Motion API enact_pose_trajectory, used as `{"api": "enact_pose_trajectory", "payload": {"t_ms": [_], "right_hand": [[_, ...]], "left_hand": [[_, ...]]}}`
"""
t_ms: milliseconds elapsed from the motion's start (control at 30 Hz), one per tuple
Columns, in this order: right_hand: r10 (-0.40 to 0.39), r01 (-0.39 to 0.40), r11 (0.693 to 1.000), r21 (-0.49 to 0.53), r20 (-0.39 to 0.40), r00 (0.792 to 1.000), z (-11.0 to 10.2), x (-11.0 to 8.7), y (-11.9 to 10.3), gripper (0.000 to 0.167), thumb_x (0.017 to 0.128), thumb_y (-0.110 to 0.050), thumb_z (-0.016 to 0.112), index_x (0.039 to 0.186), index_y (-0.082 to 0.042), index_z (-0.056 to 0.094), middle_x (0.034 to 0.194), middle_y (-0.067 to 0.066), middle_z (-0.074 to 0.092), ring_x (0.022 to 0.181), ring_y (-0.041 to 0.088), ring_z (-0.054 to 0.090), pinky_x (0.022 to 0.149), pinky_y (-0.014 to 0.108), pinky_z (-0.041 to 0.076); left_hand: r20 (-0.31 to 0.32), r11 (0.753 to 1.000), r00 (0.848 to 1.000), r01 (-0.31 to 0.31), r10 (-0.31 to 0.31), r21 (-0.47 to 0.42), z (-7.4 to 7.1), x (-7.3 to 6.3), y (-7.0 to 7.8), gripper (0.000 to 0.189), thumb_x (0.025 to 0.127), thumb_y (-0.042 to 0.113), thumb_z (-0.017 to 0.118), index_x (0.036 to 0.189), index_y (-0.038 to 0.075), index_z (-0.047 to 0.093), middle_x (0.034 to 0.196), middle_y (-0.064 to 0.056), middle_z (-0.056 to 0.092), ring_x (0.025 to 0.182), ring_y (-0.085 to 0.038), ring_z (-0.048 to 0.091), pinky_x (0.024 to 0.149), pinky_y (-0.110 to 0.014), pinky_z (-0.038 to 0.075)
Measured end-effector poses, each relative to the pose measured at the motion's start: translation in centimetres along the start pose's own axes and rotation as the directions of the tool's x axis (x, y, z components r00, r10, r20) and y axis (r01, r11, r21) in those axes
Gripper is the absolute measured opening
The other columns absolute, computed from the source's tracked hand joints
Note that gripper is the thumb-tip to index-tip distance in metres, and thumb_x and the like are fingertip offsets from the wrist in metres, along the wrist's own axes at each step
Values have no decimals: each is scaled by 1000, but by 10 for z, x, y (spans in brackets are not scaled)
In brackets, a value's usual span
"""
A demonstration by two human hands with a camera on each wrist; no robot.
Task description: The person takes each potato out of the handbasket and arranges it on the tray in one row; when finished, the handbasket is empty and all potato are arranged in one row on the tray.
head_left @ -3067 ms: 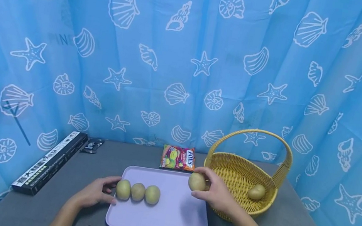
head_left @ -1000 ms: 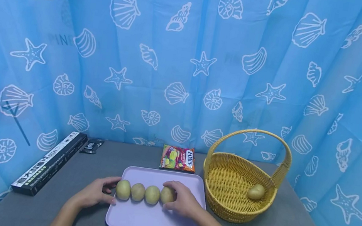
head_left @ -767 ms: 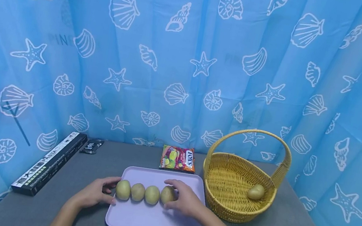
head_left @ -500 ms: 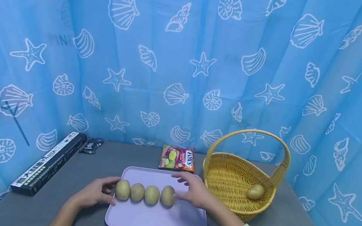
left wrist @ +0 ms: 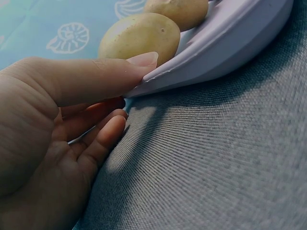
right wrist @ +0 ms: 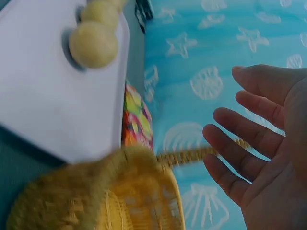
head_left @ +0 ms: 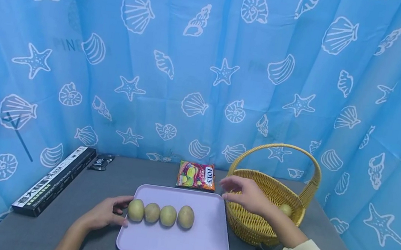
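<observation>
Several potatoes stand in a row across the lilac tray (head_left: 202, 240), the rightmost potato (head_left: 186, 217) on its end. My left hand (head_left: 105, 213) holds the tray's left edge beside the leftmost potato (head_left: 136, 209); in the left wrist view the thumb (left wrist: 110, 76) lies over the rim, the other fingertips just below it. My right hand (head_left: 248, 195) holds nothing and hovers over the left side of the yellow wicker basket (head_left: 258, 233), fingers loosely bent. One more potato (head_left: 285, 209) lies inside the basket, partly hidden by the right forearm.
A colourful candy bag (head_left: 197, 175) lies behind the tray, left of the basket. A long black and white pasta box (head_left: 54, 181) and a small black packet (head_left: 102, 162) are at the left. The basket's tall handle (head_left: 279, 145) arches above it. A blue curtain hangs behind.
The right hand took a potato from over by the basket and set it at the row's right end. It let go and moved right, back over the basket. The left hand stayed put.
</observation>
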State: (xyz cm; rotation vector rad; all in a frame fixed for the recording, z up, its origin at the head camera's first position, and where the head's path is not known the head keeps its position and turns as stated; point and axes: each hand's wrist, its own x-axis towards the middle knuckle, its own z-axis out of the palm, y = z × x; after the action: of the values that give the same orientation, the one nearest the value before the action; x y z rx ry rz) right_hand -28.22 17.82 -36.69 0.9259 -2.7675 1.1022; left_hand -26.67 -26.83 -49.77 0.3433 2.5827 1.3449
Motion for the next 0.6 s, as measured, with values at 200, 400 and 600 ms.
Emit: {"api": "enact_pose_trajectory", "payload": {"t_ms": [200,400,600], "right_hand": [[50,-50,999,-17,18,999,-27,-9,25,32,89,-19,70,116,-2,65,108,9,67,102,28,62,87,43,52],[128,-121,991,-58,124,984,-47,-16,55,40,89,-23,70,121,0,61,115,18,64,106,36,61,86,47,52],[228,-207,972,-112,232,945,-58,-28,77,51,88,-26,72,127,2,58,124,25,59,112,47,55,90,55,48]], "left_hand": [[3,1000,1000,-9,9,-2,-1,1,-3,83,74,28,83,143,2,45,136,-21,52,110,-31,55,92,-51,47],[1,1000,1000,-14,14,2,-1,1,-2,84,73,28,83,143,2,45,135,-21,52,110,-31,55,92,-51,47],[3,1000,1000,-8,8,1,-1,-2,1,84,73,27,83,143,2,45,134,-20,53,108,-30,55,92,-50,47]]}}
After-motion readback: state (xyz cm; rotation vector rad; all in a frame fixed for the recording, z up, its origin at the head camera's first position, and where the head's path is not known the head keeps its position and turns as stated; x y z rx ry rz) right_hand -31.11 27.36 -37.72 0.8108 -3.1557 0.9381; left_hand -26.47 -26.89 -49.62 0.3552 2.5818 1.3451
